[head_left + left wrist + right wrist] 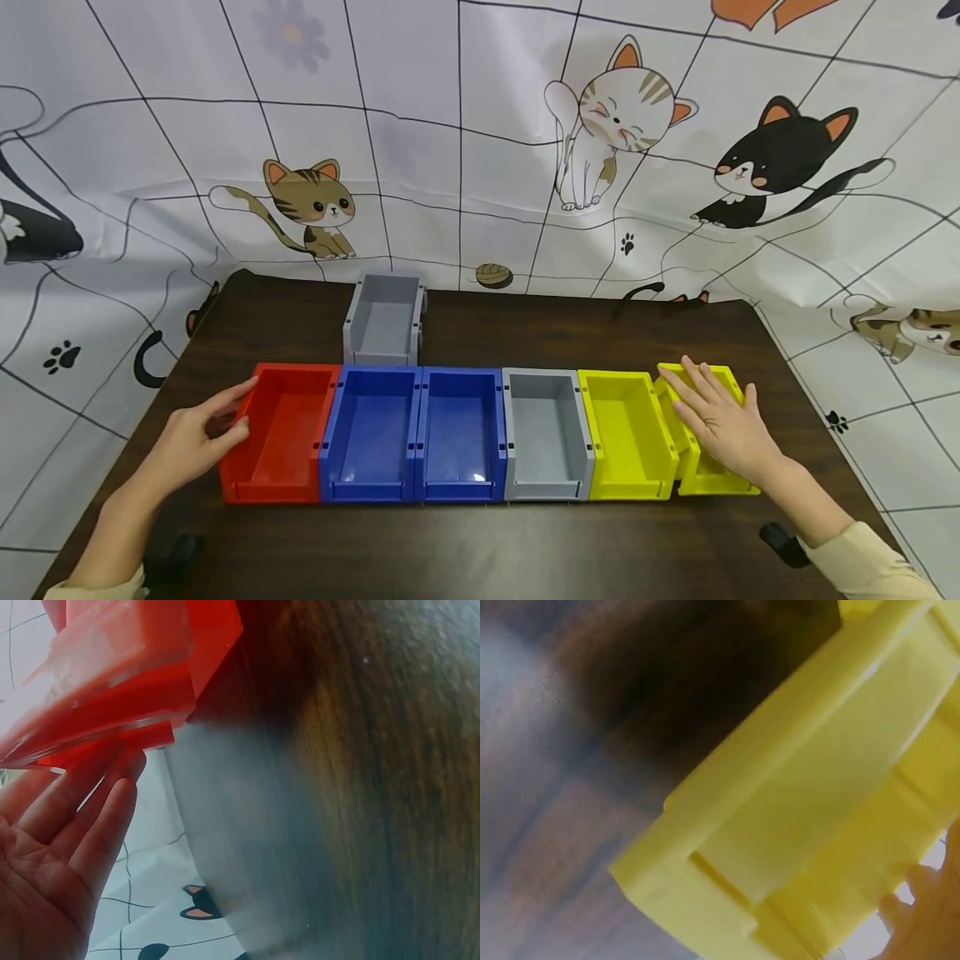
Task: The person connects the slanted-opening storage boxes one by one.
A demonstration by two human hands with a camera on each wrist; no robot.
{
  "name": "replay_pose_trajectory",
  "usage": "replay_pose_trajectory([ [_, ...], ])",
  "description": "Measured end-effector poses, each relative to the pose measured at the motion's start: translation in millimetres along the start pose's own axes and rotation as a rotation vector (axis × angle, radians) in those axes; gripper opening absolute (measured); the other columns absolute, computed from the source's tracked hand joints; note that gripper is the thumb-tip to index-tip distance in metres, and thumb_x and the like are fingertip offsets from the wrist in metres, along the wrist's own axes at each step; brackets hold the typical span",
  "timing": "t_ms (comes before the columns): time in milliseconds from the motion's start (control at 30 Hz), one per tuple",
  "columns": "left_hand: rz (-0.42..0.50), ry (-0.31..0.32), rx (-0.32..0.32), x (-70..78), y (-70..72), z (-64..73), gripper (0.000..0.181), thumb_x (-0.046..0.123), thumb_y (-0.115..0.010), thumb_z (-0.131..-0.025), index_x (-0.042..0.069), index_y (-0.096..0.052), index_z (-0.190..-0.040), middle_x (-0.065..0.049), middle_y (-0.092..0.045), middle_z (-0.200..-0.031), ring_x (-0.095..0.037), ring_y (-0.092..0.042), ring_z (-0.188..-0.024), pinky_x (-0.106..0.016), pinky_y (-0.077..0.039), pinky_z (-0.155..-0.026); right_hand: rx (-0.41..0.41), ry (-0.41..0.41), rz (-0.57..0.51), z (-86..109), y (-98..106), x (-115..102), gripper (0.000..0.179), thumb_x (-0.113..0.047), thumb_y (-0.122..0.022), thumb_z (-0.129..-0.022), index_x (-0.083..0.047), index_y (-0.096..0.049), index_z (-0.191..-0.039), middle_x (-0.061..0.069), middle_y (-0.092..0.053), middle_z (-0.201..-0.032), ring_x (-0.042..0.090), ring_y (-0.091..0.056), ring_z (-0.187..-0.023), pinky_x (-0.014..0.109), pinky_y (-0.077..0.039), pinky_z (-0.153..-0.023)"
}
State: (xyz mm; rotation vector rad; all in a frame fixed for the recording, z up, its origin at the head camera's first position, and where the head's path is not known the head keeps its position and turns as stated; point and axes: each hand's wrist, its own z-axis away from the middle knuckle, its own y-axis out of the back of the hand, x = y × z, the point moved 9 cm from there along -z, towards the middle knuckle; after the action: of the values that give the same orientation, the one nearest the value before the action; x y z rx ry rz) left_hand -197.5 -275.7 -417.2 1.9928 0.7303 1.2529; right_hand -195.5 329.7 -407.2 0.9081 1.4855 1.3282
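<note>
In the head view my left hand [183,442] is at the left wall of a red bin [279,492], thumb and fingers spread apart. The left wrist view has the straight fingers of this hand [64,840] against the red bin's side [127,682]. My right hand [731,429] lies spread over the rightmost yellow bin [716,482], covering part of its right side. That bin sits slightly skewed beside another yellow bin [630,490]. From the right wrist, the yellow bin [795,795] fills much of the view, with fingers [922,881] near its far wall.
Two blue bins [371,492] [459,492] and a grey bin [547,490] stand in the row between red and yellow. Behind the first blue bin is another grey bin [384,317]. A cat-patterned cloth [480,167] hangs behind the dark wooden table [480,550].
</note>
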Motion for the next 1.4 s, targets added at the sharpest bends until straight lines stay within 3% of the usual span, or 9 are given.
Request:
replay_pose_trajectory([
  [100, 0.001, -0.022, 0.008, 2.3, 1.8, -0.9, 0.057, -0.009, -0.069, -0.074, -0.006, -0.052, -0.128, -0.033, -0.058, -0.114, -0.044, -0.062, -0.084, 0.002, -0.040, -0.068, -0.027, -0.013, 0.043, -0.7, -6.7, -0.6, 0.057, -0.040, -0.036, -0.100, -0.029, -0.013, -0.151, 0.005, -0.002, -0.157, 0.033, -0.006, -0.142, 0.069, 0.016, -0.099],
  [267, 0.013, -0.041, 0.012, 3.2, -0.4, 0.7, 0.057, -0.010, -0.069, -0.073, -0.007, -0.052, -0.127, -0.033, -0.058, -0.114, -0.044, -0.063, -0.083, 0.003, -0.038, -0.070, -0.026, -0.036, -0.042, 2.4, -18.4, 1.7, 0.056, -0.039, -0.034, -0.101, -0.028, -0.013, -0.152, 0.003, 0.003, -0.157, 0.030, 0.003, -0.142, 0.072, 0.013, -0.099],
  [400, -0.010, -0.025, -0.003, 0.4, 0.3, 0.3, 0.057, -0.008, -0.070, -0.073, -0.006, -0.052, -0.127, -0.032, -0.058, -0.115, -0.044, -0.063, -0.085, -0.006, -0.048, -0.066, -0.023, -0.028, -0.062, -0.5, -18.8, 1.1, 0.056, -0.039, -0.036, -0.101, -0.029, -0.015, -0.151, 0.002, 0.001, -0.157, 0.030, 0.001, -0.143, 0.076, 0.007, -0.096],
  [533, -0.023, -0.023, 0.002, -0.5, 3.7, 2.0, 0.057, -0.008, -0.070, -0.073, -0.006, -0.052, -0.127, -0.032, -0.058, -0.115, -0.043, -0.063, -0.084, -0.014, -0.052, -0.064, -0.012, 0.009, -0.026, -10.0, -7.9, -5.3, 0.056, -0.040, -0.044, -0.098, -0.025, -0.027, -0.149, 0.013, -0.017, -0.155, 0.039, -0.018, -0.138, 0.079, -0.008, -0.094],
  [667, -0.023, -0.012, 0.003, -1.7, 4.7, 3.1, 0.057, -0.008, -0.069, -0.073, -0.006, -0.052, -0.127, -0.032, -0.058, -0.115, -0.042, -0.063, -0.084, -0.012, -0.051, -0.065, 0.094, 0.070, 0.011, -23.9, 10.9, -17.4, 0.050, -0.034, -0.055, -0.093, -0.011, -0.048, -0.137, 0.023, -0.044, -0.138, 0.044, -0.042, -0.122, 0.072, -0.029, -0.091],
  [833, -0.018, 0.001, -0.013, -1.6, 1.8, 2.7, 0.056, -0.007, -0.069, -0.075, -0.006, -0.051, -0.128, -0.032, -0.057, -0.117, -0.042, -0.063, -0.086, -0.034, -0.056, -0.065, 0.226, 0.107, -0.002, -43.1, 24.0, -30.4, 0.041, -0.022, -0.066, -0.087, -0.001, -0.060, -0.122, 0.022, -0.060, -0.118, 0.042, -0.055, -0.104, 0.056, -0.050, -0.074],
  [933, -0.008, 0.009, -0.022, -0.7, 0.8, 2.0, 0.055, -0.006, -0.068, -0.076, -0.007, -0.050, -0.129, -0.032, -0.056, -0.118, -0.042, -0.063, -0.087, -0.043, -0.055, -0.066, 0.248, 0.102, -0.021, -55.8, 26.8, -36.8, 0.038, -0.020, -0.067, -0.086, -0.001, -0.062, -0.118, 0.020, -0.063, -0.112, 0.039, -0.057, -0.099, 0.050, -0.052, -0.066],
  [1100, -0.009, 0.013, -0.024, 0.7, 0.8, 1.6, 0.055, -0.007, -0.067, -0.076, -0.007, -0.050, -0.128, -0.033, -0.056, -0.118, -0.044, -0.062, -0.088, -0.044, -0.054, -0.066, 0.211, 0.075, -0.075, -79.7, 26.9, -49.0, 0.037, -0.021, -0.065, -0.088, -0.003, -0.062, -0.120, 0.020, -0.063, -0.114, 0.037, -0.058, -0.099, 0.044, -0.052, -0.058],
  [1400, 0.002, 0.022, -0.028, 0.4, 0.3, 1.1, 0.054, -0.007, -0.066, -0.077, -0.008, -0.050, -0.129, -0.034, -0.055, -0.119, -0.045, -0.062, -0.089, -0.048, -0.053, -0.068, 0.179, 0.092, -0.162, -116.3, 29.6, -75.6, 0.036, -0.022, -0.063, -0.090, -0.004, -0.062, -0.121, 0.018, -0.062, -0.118, 0.028, -0.058, -0.073, 0.035, -0.046, -0.051],
])
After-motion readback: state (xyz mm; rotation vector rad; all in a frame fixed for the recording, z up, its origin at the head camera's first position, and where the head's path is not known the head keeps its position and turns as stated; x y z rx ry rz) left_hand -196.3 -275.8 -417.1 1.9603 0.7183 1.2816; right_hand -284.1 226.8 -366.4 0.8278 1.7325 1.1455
